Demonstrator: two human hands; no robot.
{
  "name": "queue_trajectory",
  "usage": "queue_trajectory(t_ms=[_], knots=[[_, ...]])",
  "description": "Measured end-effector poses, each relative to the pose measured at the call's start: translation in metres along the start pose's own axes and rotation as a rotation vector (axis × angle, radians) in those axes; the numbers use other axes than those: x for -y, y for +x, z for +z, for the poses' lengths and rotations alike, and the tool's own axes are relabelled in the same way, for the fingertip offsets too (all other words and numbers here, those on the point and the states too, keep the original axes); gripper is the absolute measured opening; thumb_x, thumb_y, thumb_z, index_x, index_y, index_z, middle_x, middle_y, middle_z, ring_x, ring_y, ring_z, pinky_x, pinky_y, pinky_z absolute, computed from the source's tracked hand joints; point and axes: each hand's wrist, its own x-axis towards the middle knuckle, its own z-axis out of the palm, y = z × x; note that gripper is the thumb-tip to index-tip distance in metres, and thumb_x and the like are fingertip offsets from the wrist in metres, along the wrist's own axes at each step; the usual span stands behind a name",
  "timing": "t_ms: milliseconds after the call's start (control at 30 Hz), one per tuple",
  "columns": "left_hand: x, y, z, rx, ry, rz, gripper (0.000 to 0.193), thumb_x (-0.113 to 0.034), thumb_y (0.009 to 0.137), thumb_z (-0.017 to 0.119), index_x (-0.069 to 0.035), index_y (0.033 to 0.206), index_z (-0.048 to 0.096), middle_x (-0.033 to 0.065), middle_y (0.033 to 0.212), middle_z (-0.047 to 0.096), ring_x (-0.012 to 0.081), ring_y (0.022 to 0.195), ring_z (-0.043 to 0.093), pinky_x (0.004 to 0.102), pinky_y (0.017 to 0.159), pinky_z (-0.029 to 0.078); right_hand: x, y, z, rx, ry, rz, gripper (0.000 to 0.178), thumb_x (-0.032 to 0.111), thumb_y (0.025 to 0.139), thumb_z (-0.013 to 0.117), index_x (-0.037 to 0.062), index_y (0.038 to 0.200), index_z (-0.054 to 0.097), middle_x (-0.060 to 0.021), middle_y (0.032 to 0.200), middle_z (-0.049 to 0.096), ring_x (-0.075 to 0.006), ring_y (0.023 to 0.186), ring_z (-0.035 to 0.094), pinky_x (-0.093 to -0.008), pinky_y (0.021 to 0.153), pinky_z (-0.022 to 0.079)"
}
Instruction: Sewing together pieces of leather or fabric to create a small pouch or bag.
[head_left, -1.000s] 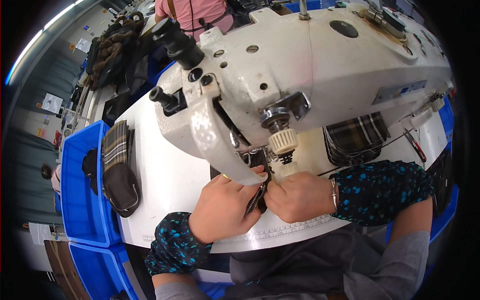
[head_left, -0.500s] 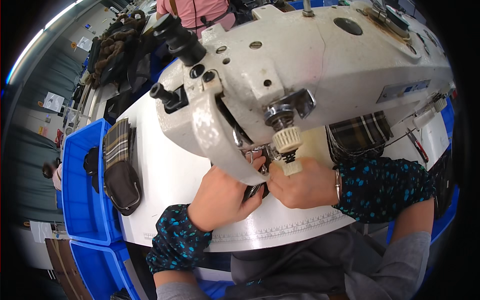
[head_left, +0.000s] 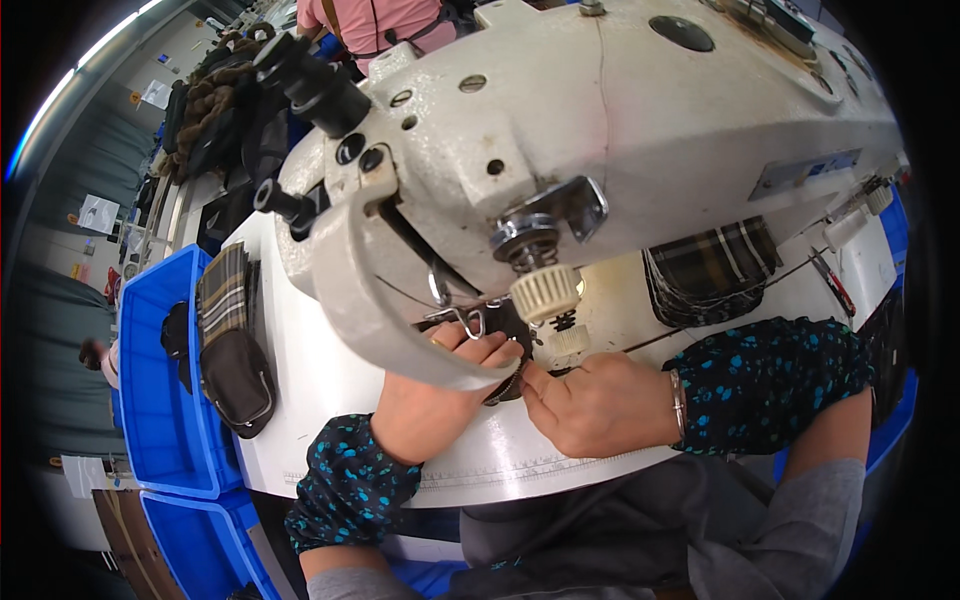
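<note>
Under the white sewing machine head [head_left: 560,120] lies a dark brown fabric piece [head_left: 512,322] with a zipper along its near side. My left hand [head_left: 425,400] is closed over the piece, its fingers curled close to the needle area; the machine's curved white arm [head_left: 350,310] hides part of it. My right hand [head_left: 605,405] pinches the edge of the same piece between thumb and forefinger, just right of the left fingertips. Above the hands sits the cream tension knob [head_left: 545,293]. The needle itself is hard to make out.
Folded plaid and dark brown pieces [head_left: 237,375] lie at the table's left edge, beside a blue bin [head_left: 170,440]. A plaid piece [head_left: 715,270] rests right of the machine, near red-handled snips [head_left: 835,285]. A person in pink [head_left: 385,25] sits beyond the machine.
The view has shifted, so the machine looks larger and further left. My right hand has drawn back toward me, and my left fingers now lie more over the piece.
</note>
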Motion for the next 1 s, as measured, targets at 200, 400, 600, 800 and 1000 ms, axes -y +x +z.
queue_trajectory(t_ms=[200,400,600,800,1000], knots=[[0.002,0.002,-0.003,0.003,-0.004,0.065,0.028,-0.017,0.080,0.069,-0.014,0.108,0.072,-0.0017,0.110,0.068,0.0203,0.096,0.062,0.0380,0.086,0.052,-0.001,0.000,-0.002,0.009,0.034,0.006,0.025,0.016,0.072,0.064,-0.0074,0.078,0.069,-0.0322,0.090,0.069,-0.0171,0.050,0.062,-0.0285,0.038,0.046],[0.001,0.004,0.004,-0.113,0.004,0.096,0.024,-0.014,0.078,0.072,-0.013,0.102,0.074,0.0003,0.109,0.069,0.0212,0.097,0.062,0.0379,0.085,0.052,0.000,0.000,-0.001,-0.018,0.008,-0.012,0.023,0.016,0.071,0.064,-0.0056,0.074,0.068,-0.0321,0.089,0.069,-0.0163,0.050,0.061,-0.0276,0.039,0.046],[-0.001,0.000,0.006,-0.133,-0.125,0.033,0.030,-0.014,0.073,0.076,-0.010,0.103,0.075,0.0024,0.111,0.070,0.0217,0.092,0.063,0.0369,0.083,0.052,-0.001,-0.001,-0.011,0.145,-0.018,-0.010,0.027,0.015,0.082,0.061,-0.0051,0.097,0.072,-0.0253,0.099,0.072,-0.0111,0.057,0.060,-0.0236,0.044,0.041],[-0.013,0.001,-0.001,-0.104,-0.144,-0.049,0.030,-0.013,0.074,0.075,-0.011,0.103,0.075,0.0043,0.109,0.071,0.0225,0.088,0.065,0.0374,0.078,0.054,0.001,0.000,-0.011,0.119,-0.004,-0.018,0.027,0.015,0.081,0.061,-0.0065,0.094,0.071,-0.0250,0.095,0.072,-0.0138,0.057,0.063,-0.0255,0.044,0.046],[-0.018,0.001,0.002,-0.115,-0.154,-0.099,0.029,-0.014,0.074,0.075,-0.012,0.103,0.076,0.0062,0.109,0.073,0.0255,0.089,0.067,0.0380,0.074,0.056,0.002,0.001,-0.005,0.035,0.064,0.009,0.023,0.018,0.071,0.063,-0.0049,0.074,0.069,-0.0303,0.085,0.070,-0.0186,0.053,0.064,-0.0287,0.040,0.047]])
